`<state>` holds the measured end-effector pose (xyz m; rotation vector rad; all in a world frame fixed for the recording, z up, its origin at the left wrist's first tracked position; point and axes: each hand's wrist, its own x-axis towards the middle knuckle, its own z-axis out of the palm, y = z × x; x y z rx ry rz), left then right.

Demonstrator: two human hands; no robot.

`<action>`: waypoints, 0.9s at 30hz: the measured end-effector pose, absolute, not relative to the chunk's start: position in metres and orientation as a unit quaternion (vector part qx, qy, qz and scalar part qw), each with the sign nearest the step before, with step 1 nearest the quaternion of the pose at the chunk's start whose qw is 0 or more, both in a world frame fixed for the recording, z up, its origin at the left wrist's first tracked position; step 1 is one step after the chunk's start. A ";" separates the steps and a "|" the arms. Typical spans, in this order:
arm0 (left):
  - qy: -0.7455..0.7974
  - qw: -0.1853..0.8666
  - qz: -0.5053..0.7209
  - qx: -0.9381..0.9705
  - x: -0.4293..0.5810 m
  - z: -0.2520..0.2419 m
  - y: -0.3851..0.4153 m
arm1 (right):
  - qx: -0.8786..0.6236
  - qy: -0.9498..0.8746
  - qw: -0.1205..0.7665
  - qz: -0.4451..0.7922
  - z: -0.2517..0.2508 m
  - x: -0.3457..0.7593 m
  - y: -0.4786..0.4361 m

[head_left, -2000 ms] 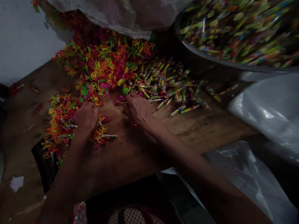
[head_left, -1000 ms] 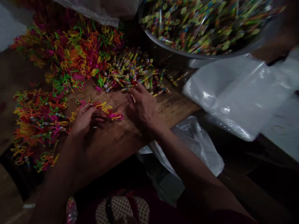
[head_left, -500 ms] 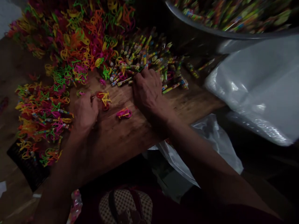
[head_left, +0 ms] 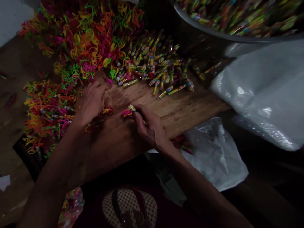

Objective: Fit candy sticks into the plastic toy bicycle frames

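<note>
Palm down, my left hand [head_left: 93, 98] hovers or rests at the near edge of the heap of small plastic bicycles [head_left: 89, 41]. Its fingers look loosely stretched and nothing shows in them, though their tips are partly blurred. Thumb and fingers of my right hand [head_left: 150, 125] pinch a small printed candy tube [head_left: 132, 108]. Just behind that tube lies a pink and orange plastic bicycle [head_left: 125, 113] on the wooden table [head_left: 114, 142]. A red and yellow plastic bicycle [head_left: 108, 110] lies beside my left hand. Further off is the pile of candy tubes [head_left: 154, 63].
A second heap of bicycles mixed with tubes [head_left: 47, 114] covers the table's left. A large metal basin [head_left: 213, 31] of tubes stands at the upper right. Clear plastic bags [head_left: 266, 88] lie at right, with another bag [head_left: 213, 155] below the table edge.
My right hand has come back from the tube pile towards me with a candy tube in its fingers. My left hand has shifted forward and its fingers have loosened.
</note>
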<state>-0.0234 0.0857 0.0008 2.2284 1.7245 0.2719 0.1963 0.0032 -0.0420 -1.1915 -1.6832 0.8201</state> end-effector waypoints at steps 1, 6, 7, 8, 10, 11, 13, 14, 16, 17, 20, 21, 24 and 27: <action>0.600 0.143 0.083 0.783 -0.025 0.005 0.084 | -0.489 -0.670 0.437 0.346 -0.044 0.195 -0.006; 0.533 0.170 -0.065 0.826 -0.033 0.017 0.087 | -0.472 -0.686 0.393 0.391 -0.044 0.190 -0.041; 0.519 0.176 -0.101 0.830 -0.033 0.018 0.087 | -0.457 -0.694 0.393 0.392 -0.045 0.188 -0.045; 0.514 0.172 -0.133 0.830 -0.032 0.019 0.087 | -0.447 -0.700 0.396 0.392 -0.046 0.187 -0.047; 0.531 0.147 -0.172 0.817 -0.028 0.019 0.086 | -0.440 -0.701 0.402 0.392 -0.050 0.185 -0.047; 0.541 0.139 -0.178 0.810 -0.027 0.019 0.086 | -0.443 -0.696 0.409 0.391 -0.053 0.184 -0.046; 0.555 0.151 -0.162 0.801 -0.026 0.019 0.084 | -0.452 -0.676 0.429 0.392 -0.057 0.182 -0.041; 0.567 0.168 -0.135 0.795 -0.026 0.019 0.084 | -0.452 -0.665 0.443 0.397 -0.059 0.181 -0.038; 0.612 0.216 -0.051 0.759 -0.028 0.019 0.083 | -0.445 -0.643 0.466 0.414 -0.058 0.180 -0.031; 0.639 0.250 0.002 0.727 -0.029 0.019 0.082 | -0.442 -0.631 0.473 0.427 -0.056 0.179 -0.027; 0.674 0.399 0.175 0.597 -0.027 0.019 0.075 | -0.438 -0.591 0.489 0.469 -0.045 0.176 -0.018; 0.665 0.451 0.232 0.548 -0.025 0.019 0.072 | -0.439 -0.572 0.497 0.484 -0.041 0.174 -0.015; 0.628 0.561 0.352 0.409 -0.014 0.018 0.059 | -0.448 -0.510 0.521 0.517 -0.033 0.169 -0.006; 0.606 0.626 0.371 0.321 -0.005 0.020 0.043 | -0.460 -0.487 0.538 0.511 -0.034 0.166 0.002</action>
